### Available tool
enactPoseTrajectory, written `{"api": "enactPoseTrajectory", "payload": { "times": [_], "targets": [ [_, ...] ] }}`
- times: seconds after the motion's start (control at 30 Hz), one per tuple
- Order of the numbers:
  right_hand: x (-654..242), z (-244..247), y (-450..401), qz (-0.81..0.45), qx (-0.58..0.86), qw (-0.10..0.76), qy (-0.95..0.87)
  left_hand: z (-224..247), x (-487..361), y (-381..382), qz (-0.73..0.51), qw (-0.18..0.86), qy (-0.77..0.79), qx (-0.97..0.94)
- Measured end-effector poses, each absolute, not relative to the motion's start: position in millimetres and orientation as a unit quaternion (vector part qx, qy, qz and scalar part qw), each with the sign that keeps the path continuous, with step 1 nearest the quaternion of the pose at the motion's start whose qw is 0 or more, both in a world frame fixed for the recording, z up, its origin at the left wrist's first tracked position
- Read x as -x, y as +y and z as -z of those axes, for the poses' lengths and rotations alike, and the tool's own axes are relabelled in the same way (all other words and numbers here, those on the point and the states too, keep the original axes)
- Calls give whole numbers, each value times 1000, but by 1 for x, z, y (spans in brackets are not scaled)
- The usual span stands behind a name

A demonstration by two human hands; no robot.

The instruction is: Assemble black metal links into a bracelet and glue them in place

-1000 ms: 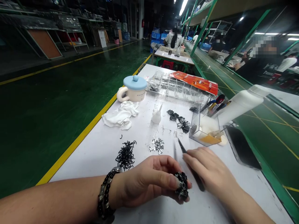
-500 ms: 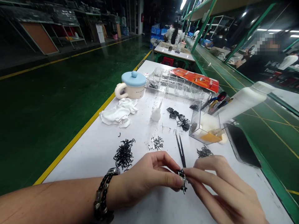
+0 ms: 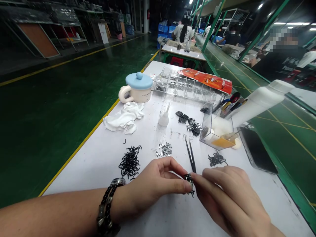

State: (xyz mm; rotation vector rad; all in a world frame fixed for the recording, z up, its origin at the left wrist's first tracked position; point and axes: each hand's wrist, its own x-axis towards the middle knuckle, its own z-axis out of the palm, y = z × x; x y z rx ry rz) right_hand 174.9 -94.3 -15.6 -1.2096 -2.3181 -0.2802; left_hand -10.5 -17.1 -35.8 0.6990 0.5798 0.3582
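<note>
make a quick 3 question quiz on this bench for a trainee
1. True or false: the black beaded bracelet is on the person's right wrist.
2. What do the left hand and right hand pinch together? A: long black tweezers; B: a small black metal cluster; C: a crumpled white cloth.
3. What colour is the round lid on the white ceramic mug?

Key: 1. False, it is on the left wrist. 2. B. 3. Pale blue.

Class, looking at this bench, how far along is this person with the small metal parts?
Apparently done: dark pieces lie grouped on the table. In hand: a black part pinched between left hand and right hand. Apparently left: loose black clips and silver pieces in separate piles.
</note>
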Motion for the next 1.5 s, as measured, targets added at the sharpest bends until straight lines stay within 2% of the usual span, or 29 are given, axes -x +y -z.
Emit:
{"api": "enactPoseTrajectory", "payload": {
  "times": [0.37,0.63,0.83,1.0,1.13,1.3,1.5],
  "targets": [
    [-172,10,-91,15,475,302,-827,35,11,-17,-148,892,270,-331],
    [-161,24,-90,45,497,308,-810,38,11,-19,-168,892,260,-330],
    [-152,20,-92,-91,556,347,-750,37,10,-20,-186,878,265,-353],
    [-152,12,-96,-246,570,335,-709,35,10,-18,-184,872,275,-362],
    [-155,7,-97,-204,567,342,-721,35,12,-17,-159,883,281,-341],
    [-166,5,-98,-145,551,273,-775,36,13,-17,-129,898,263,-329],
    [-178,13,-94,-45,478,262,-837,37,11,-19,-126,907,245,-317]
  ]
}}
